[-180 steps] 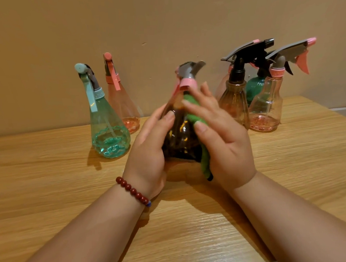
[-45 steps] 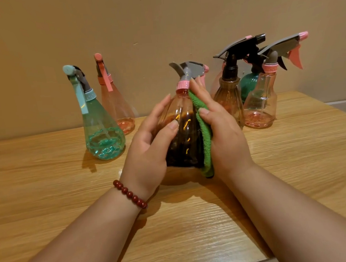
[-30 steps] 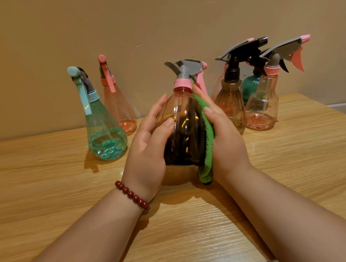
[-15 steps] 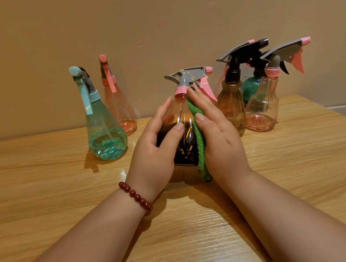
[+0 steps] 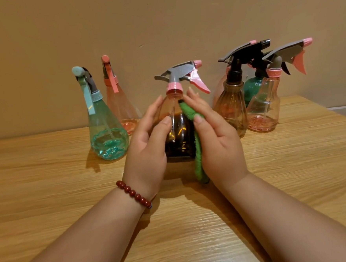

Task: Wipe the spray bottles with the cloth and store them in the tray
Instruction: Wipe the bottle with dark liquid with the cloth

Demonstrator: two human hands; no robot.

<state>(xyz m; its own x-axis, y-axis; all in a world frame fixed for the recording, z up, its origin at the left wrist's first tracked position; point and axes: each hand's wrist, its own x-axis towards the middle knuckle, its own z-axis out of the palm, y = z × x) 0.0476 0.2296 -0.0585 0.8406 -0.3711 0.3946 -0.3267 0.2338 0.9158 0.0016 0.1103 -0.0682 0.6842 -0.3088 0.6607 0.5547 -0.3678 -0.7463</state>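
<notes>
Green bottle (image 5: 252,88) mostly hidden behind amber bottle (image 5: 231,108) (perhaps pink bottle (image 5: 219,90) too); forearms (image 5: 93,238) cut by bottom edge.

The wooden table (image 5: 39,191) is seen close from above through a single wide-angle head-worn camera, tilted forward and down, with the tan wall (image 5: 160,19) faced beyond.
</notes>
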